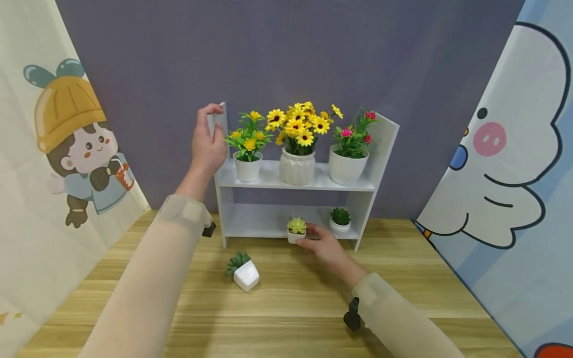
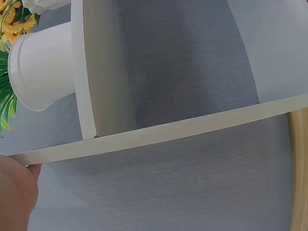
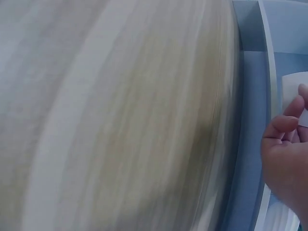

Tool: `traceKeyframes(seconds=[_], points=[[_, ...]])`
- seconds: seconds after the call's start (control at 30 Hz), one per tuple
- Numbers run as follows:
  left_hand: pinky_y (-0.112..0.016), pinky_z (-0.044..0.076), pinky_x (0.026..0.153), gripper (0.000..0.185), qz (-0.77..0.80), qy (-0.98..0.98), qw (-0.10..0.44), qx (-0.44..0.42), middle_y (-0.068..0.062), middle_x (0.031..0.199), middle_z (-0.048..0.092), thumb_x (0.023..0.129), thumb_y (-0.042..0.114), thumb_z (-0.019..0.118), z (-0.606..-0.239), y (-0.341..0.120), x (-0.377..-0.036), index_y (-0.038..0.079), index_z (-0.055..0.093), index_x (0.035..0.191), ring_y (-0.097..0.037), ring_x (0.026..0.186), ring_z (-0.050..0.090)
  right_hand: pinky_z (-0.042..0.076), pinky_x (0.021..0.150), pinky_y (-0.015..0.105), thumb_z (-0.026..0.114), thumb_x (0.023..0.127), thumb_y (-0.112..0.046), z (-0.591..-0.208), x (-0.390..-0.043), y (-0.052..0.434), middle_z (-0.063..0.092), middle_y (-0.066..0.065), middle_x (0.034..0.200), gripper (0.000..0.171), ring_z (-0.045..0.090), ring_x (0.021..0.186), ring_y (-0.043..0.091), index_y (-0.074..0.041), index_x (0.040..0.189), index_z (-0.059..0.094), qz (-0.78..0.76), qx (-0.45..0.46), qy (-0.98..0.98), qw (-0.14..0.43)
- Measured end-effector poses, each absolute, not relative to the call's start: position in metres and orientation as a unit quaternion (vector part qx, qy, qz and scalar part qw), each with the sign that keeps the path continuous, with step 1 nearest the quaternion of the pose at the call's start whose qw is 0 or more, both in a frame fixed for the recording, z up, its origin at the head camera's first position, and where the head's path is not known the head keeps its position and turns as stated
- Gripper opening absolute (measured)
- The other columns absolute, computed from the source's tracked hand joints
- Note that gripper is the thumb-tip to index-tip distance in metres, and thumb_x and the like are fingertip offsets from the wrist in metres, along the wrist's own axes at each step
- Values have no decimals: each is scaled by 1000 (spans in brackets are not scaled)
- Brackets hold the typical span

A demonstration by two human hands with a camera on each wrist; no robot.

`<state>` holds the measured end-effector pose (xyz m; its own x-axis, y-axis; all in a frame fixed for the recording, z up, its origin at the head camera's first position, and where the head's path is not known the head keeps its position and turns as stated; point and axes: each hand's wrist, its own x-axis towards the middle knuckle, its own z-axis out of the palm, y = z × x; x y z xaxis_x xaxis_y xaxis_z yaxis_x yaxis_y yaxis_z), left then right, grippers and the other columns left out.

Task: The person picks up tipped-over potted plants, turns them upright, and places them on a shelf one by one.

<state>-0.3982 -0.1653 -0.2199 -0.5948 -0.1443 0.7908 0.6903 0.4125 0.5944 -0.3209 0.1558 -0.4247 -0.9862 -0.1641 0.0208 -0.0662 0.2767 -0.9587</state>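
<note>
The left hand (image 1: 208, 141) clamps the white wooden shelf's (image 1: 295, 185) top-left corner while the right hand (image 1: 323, 245) pinches the small yellow-green succulent in its white pot (image 1: 296, 229) at the lower board's front edge (placing step, approx. done), so next I judge the fingers must release.

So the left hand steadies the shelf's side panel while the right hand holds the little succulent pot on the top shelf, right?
Not quite. The right hand holds the small succulent pot at the bottom shelf, not the top, as the head view shows. The left hand does grip the shelf's side panel.
</note>
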Motion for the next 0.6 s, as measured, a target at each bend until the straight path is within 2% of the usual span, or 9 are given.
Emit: traceKeyframes(seconds=[0.1, 0.2, 0.27, 0.33, 0.43, 0.5, 0.6], points=[[-28, 35, 70, 38, -501, -743, 408, -174, -3, 164, 52, 113, 7, 41, -220, -166, -397, 12, 49, 151, -16, 77, 46, 56, 88, 42, 75, 104, -21, -424, -324, 155, 56, 22, 157, 64, 67, 102, 24, -1, 160, 50, -593, -70, 801, 45], [-28, 34, 64, 41, -493, -751, 407, -165, -1, 165, 51, 114, 10, 41, -219, -166, -396, 16, 49, 154, -10, 60, 35, 56, 90, 43, 73, 105, -23, -423, -327, 154, 55, 21, 158, 66, 67, 105, 26, -1, 162, 48, -592, -64, 802, 50], [-28, 33, 63, 42, -491, -753, 407, -164, -1, 165, 51, 114, 11, 41, -219, -166, -396, 16, 49, 155, -9, 57, 32, 55, 86, 42, 73, 106, -23, -423, -328, 153, 57, 21, 153, 67, 66, 101, 24, 0, 163, 46, -595, -62, 800, 52], [-28, 33, 63, 41, -492, -751, 407, -167, -2, 165, 51, 114, 10, 41, -219, -166, -396, 15, 49, 154, -11, 61, 35, 53, 81, 38, 72, 106, -21, -422, -330, 152, 60, 22, 145, 66, 64, 95, 21, 0, 163, 45, -599, -57, 797, 53], [-28, 35, 69, 39, -500, -744, 407, -176, -5, 164, 51, 113, 7, 41, -219, -166, -397, 12, 49, 151, -18, 82, 50, 49, 72, 33, 72, 106, -18, -422, -333, 150, 61, 21, 139, 66, 62, 85, 16, 2, 162, 45, -608, -54, 790, 52], [-29, 37, 75, 36, -509, -737, 406, -182, -8, 163, 51, 113, 5, 40, -219, -165, -398, 10, 49, 148, -25, 103, 56, 46, 68, 30, 72, 106, -16, -422, -336, 149, 60, 22, 143, 66, 63, 81, 13, 2, 163, 44, -613, -50, 787, 52], [-31, 37, 82, 34, -518, -731, 404, -185, -8, 162, 52, 112, 3, 40, -219, -165, -398, 9, 48, 144, -32, 126, 56, 42, 63, 26, 72, 106, -15, -422, -338, 147, 55, 23, 153, 67, 64, 76, 10, 2, 163, 43, -620, -46, 782, 52]])
